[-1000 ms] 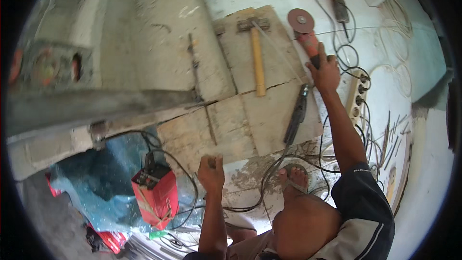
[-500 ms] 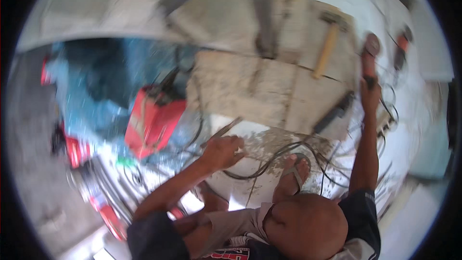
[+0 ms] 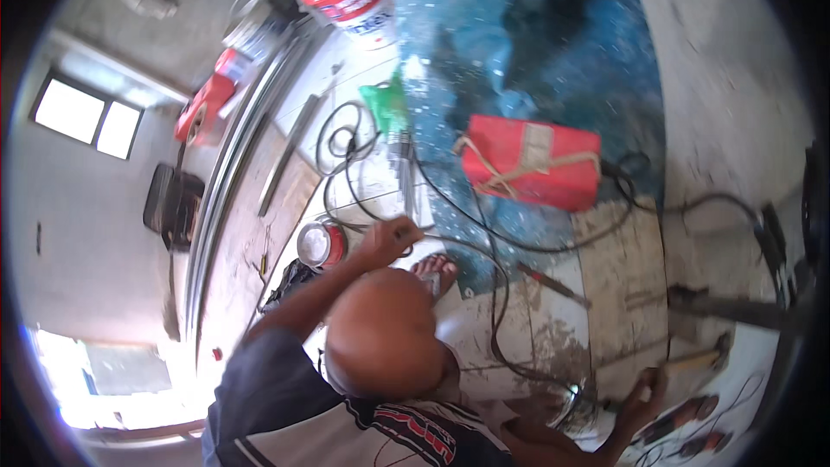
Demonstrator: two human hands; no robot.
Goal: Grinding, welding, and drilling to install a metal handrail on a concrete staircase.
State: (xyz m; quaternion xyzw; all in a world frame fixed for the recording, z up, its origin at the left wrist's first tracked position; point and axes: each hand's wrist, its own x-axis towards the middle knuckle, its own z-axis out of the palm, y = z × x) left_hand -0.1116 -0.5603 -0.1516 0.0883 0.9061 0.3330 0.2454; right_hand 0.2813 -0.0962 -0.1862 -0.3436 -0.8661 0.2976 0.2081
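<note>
My left hand is closed above the white tiles, left of the blue sheet. A cable runs close by its fingers, and what they hold, if anything, is hidden. A bundle of thin grey rods lies just beyond it. My right hand hangs at the lower right, fingers curled but apart, with nothing seen in it. Near it are a hammer with a wooden handle and an angle grinder. A red box-shaped machine with a tan strap and black cables sits on the blue sheet.
Black cables loop across the floor. Long metal bars lie at the left beside a small red can. At the far side stands a red and white bucket. A thin red-handled tool lies on the tiles.
The view has swung left, bringing the metal bars and bucket into fuller sight. My right hand has let go of the angle grinder. My left hand is away from the thin tool and now closed.
</note>
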